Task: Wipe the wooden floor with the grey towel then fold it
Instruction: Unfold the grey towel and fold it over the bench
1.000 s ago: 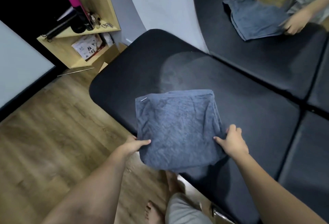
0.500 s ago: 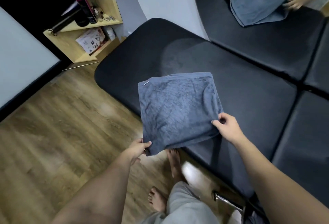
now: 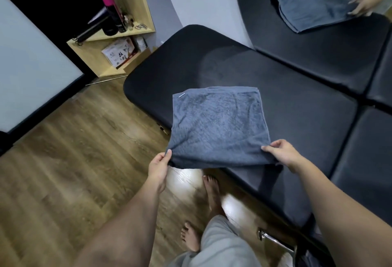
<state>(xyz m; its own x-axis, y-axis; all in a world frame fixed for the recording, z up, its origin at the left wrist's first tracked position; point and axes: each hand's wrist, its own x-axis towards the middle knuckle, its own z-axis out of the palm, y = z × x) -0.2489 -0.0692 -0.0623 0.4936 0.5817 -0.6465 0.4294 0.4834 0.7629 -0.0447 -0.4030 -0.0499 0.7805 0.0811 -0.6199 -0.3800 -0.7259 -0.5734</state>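
Note:
The grey towel (image 3: 218, 126) is folded into a rough square and lies across the front edge of a black padded bench (image 3: 297, 105). Its near edge is lifted off the bench. My left hand (image 3: 159, 166) pinches the near left corner, out over the wooden floor (image 3: 70, 160). My right hand (image 3: 280, 154) pinches the near right corner above the bench. The towel's far edge rests flat on the padding, with a small tag at the far left corner.
A mirror (image 3: 307, 1) at the bench's far end reflects the towel and hands. A wooden shelf unit (image 3: 118, 39) with bottles and a box stands at the back left. My bare feet (image 3: 210, 190) stand on the floor by the bench's metal leg (image 3: 275, 241).
Both hands have pulled the towel's near edge up and toward me, stretching it flatter. The left hand went from resting beside the towel to pinching its corner.

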